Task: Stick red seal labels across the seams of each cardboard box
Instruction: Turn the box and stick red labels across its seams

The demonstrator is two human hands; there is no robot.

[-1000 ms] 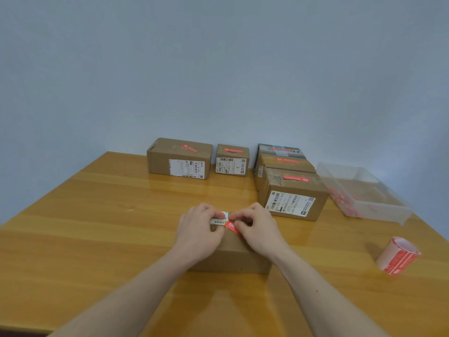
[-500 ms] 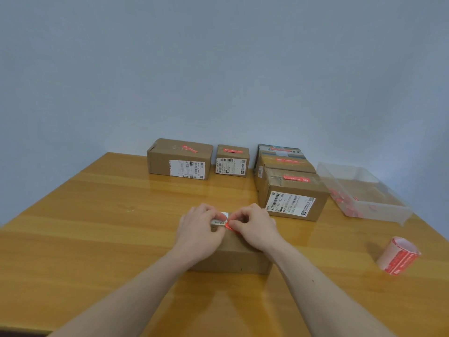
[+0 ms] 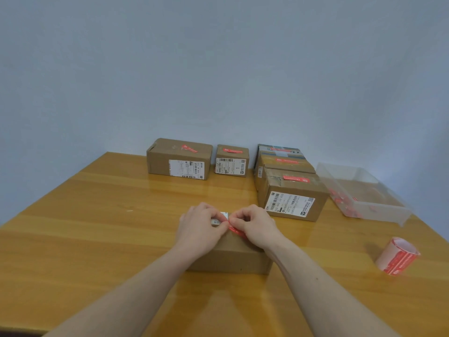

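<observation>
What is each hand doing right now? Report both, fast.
Left hand: curled, fingertips pinching the red seal label on the near box.
Right hand: curled, grip on the same label.

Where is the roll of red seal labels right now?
The label roll lies on the table's right side, near the front, below the clear plastic bin.

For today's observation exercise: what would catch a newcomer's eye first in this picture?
Two hands, the left hand and right hand, press a red label onto the near box at the centre. Behind it stand boxes already sealed, and a label roll lies at the right.
</observation>
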